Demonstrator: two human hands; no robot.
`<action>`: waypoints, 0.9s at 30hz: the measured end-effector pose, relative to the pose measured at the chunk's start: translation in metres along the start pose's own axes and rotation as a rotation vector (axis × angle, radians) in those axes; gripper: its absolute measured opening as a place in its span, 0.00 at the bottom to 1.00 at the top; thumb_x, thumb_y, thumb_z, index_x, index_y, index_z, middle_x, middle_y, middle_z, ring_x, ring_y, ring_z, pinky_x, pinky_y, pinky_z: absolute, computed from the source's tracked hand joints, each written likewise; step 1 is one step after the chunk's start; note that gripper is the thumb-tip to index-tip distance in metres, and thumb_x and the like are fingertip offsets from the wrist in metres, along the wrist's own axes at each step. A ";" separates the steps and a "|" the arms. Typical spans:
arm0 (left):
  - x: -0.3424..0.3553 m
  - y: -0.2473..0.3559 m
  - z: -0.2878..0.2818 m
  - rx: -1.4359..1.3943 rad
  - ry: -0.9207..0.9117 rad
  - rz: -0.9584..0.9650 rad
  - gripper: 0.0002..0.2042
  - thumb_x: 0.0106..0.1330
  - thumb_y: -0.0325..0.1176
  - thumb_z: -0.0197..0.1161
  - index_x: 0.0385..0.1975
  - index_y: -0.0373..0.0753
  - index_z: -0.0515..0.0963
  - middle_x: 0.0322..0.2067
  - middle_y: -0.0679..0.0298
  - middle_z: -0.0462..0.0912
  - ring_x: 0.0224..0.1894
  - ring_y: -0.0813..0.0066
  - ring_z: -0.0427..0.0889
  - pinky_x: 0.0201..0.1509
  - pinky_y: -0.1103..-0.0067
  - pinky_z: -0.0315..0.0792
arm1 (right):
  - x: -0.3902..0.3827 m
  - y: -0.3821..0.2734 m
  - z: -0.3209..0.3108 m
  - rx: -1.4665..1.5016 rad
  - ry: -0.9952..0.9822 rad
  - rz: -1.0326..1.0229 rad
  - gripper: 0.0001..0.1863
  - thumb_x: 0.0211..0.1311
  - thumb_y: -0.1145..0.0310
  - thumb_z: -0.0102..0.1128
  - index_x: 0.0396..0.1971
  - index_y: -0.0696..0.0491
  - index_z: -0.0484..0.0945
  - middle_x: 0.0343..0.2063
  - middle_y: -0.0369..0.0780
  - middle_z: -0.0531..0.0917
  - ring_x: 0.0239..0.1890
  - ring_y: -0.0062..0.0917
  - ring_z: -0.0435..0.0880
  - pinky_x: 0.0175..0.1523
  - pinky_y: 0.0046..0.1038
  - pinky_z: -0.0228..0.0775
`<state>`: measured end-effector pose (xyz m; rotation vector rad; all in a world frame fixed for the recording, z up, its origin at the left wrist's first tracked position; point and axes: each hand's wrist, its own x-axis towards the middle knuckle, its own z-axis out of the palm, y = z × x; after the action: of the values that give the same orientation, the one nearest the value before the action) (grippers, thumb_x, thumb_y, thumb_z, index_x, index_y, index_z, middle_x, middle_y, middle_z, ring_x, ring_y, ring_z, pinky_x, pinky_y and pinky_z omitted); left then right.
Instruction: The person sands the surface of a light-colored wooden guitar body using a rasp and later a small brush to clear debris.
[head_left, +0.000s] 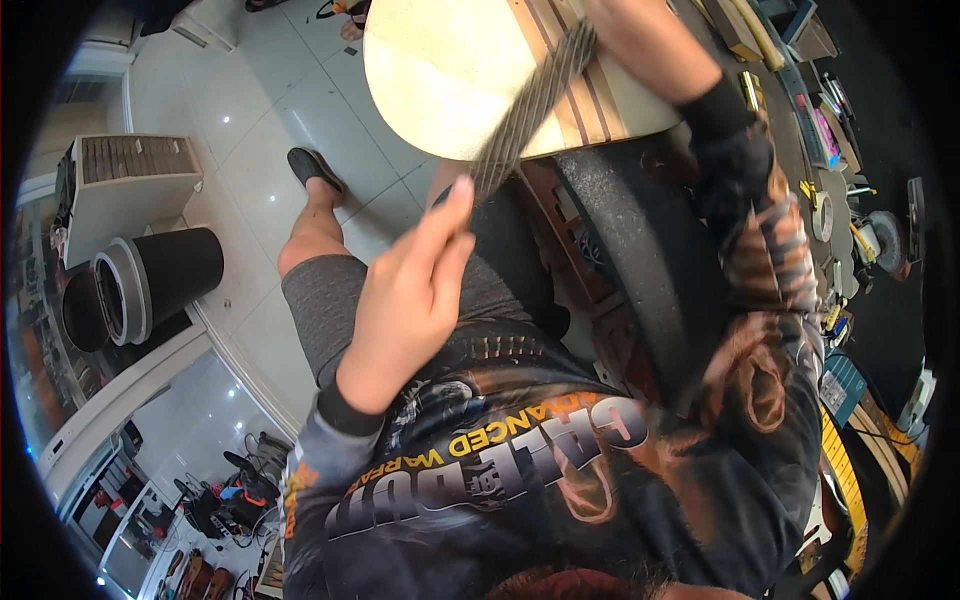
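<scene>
A long dark file [535,105] with slanting teeth lies slantwise over the edge of a rounded pale wooden board [430,70], shaped like a guitar body, with brown stripes. My left hand [412,290] is closed on the file's near end, fingers pointing up along it. At the top edge, my right hand [635,40] is closed at the file's far end; the picture's rim cuts off part of it, and its fingers are blurred. The board's far part is out of view. Below the board is a curved black support [640,240].
At right, a dark workbench holds a tape roll [822,215], a yellow ruler [845,480] and small tools. A black bin [180,270] and a drawer cabinet [135,185] stand at left on the tiled floor [240,130]. My legs flank the lower middle.
</scene>
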<state>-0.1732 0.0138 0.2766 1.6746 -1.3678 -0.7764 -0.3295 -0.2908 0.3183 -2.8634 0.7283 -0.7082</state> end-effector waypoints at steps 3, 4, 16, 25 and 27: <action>0.005 -0.002 0.002 -0.037 0.004 -0.021 0.23 0.74 0.24 0.62 0.69 0.41 0.74 0.45 0.46 0.88 0.45 0.46 0.89 0.50 0.66 0.81 | 0.011 0.011 0.005 -0.009 -0.068 0.006 0.24 0.72 0.77 0.48 0.67 0.56 0.68 0.66 0.52 0.72 0.78 0.53 0.57 0.83 0.56 0.37; -0.004 -0.007 0.005 -0.029 0.028 0.010 0.23 0.74 0.24 0.62 0.69 0.40 0.74 0.45 0.45 0.88 0.46 0.46 0.89 0.50 0.66 0.81 | 0.002 0.006 0.010 -0.008 -0.068 0.003 0.24 0.72 0.77 0.48 0.67 0.56 0.68 0.66 0.52 0.72 0.78 0.53 0.57 0.83 0.56 0.37; -0.001 -0.015 0.015 -0.046 0.088 0.063 0.26 0.72 0.22 0.64 0.70 0.40 0.74 0.39 0.47 0.87 0.39 0.46 0.88 0.47 0.65 0.82 | 0.004 -0.002 0.007 -0.080 -0.032 -0.036 0.24 0.72 0.77 0.46 0.67 0.58 0.69 0.66 0.56 0.72 0.78 0.54 0.58 0.82 0.53 0.41; 0.009 0.001 0.023 -0.005 0.042 0.059 0.25 0.73 0.25 0.62 0.70 0.42 0.73 0.41 0.47 0.87 0.40 0.46 0.88 0.43 0.62 0.81 | 0.011 0.019 -0.010 0.021 -0.062 -0.007 0.22 0.74 0.75 0.44 0.66 0.57 0.69 0.61 0.54 0.73 0.73 0.51 0.64 0.82 0.53 0.43; 0.001 -0.003 0.023 -0.026 0.055 0.063 0.25 0.73 0.25 0.62 0.70 0.41 0.73 0.40 0.47 0.87 0.40 0.46 0.88 0.44 0.62 0.81 | 0.003 0.012 -0.001 0.025 -0.060 -0.013 0.22 0.75 0.75 0.45 0.67 0.57 0.69 0.62 0.54 0.73 0.76 0.53 0.60 0.82 0.52 0.42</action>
<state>-0.1908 0.0086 0.2630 1.6134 -1.3597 -0.7046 -0.3329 -0.3032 0.3181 -2.8556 0.6880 -0.6254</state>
